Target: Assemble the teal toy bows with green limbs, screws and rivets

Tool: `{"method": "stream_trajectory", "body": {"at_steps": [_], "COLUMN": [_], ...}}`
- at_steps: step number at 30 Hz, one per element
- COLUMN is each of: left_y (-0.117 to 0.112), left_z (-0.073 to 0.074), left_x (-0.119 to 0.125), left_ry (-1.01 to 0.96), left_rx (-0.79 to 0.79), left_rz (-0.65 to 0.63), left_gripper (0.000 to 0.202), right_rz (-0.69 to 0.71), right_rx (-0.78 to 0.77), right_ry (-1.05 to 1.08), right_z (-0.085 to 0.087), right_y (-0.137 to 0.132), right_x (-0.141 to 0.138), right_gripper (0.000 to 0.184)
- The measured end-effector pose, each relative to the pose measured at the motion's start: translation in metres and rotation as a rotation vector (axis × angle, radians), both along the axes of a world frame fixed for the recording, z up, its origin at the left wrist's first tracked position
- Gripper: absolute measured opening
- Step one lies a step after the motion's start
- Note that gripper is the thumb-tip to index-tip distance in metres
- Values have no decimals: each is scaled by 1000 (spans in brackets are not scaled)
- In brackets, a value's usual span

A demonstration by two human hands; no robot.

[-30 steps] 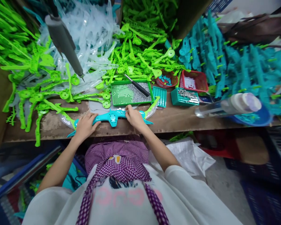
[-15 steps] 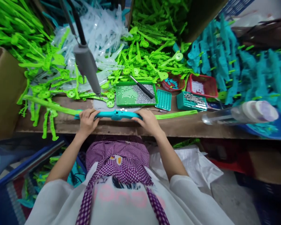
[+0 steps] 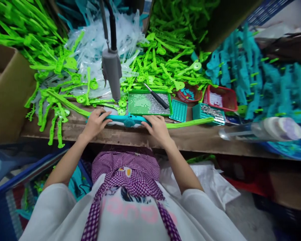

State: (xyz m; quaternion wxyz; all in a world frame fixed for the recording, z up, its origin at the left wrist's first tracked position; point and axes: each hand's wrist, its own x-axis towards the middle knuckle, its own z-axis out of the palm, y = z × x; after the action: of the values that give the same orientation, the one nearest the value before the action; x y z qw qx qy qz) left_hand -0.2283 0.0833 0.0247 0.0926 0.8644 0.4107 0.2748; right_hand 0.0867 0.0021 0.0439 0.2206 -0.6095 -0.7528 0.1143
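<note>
Both hands grip a teal plastic toy part that stands on its edge near the front of the wooden bench. My left hand is closed round its left end and my right hand round its right end. Long green arms stick out to either side of the part. A grey electric screwdriver hangs from above, its tip just behind the part. A green tray of small screws lies right behind my hands, with a black-handled tool resting across it.
Heaps of bright green parts, clear parts and teal parts fill the back of the bench. Small teal and red baskets sit right of the tray. A clear bottle lies at right, a cardboard box at left.
The teal part has been turned from lying flat onto its edge, its green arms now spread out sideways. The hanging screwdriver has swung rightward to just behind the part.
</note>
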Motion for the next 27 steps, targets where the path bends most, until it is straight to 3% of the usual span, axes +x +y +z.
{"method": "stream_trajectory", "body": {"at_steps": [5,8,16,22,27], "left_y": [9,3,-12,-20,-46], "left_z": [24,29,21,19,16], "left_x": [-22,-31,-22,-28,-31], "left_ry": [143,168,123,109,181], "left_rx": [-191,-260,-138,-83,-49], "left_rz": [-114,-142,-73,-89,-65], "left_gripper": [40,36,25,25,28], "right_rz": [71,127,185,205,246], "right_rx": [59,51,129,142,317], "right_ry": [36,89,22,-63,-164], "right_z": [-5,-8,-20,-10,-18], "right_y": [-4,-11,-11,-24,-46], "right_x": [-3,3,9,-1,-9], "right_gripper": [34,30,30,35,26]}}
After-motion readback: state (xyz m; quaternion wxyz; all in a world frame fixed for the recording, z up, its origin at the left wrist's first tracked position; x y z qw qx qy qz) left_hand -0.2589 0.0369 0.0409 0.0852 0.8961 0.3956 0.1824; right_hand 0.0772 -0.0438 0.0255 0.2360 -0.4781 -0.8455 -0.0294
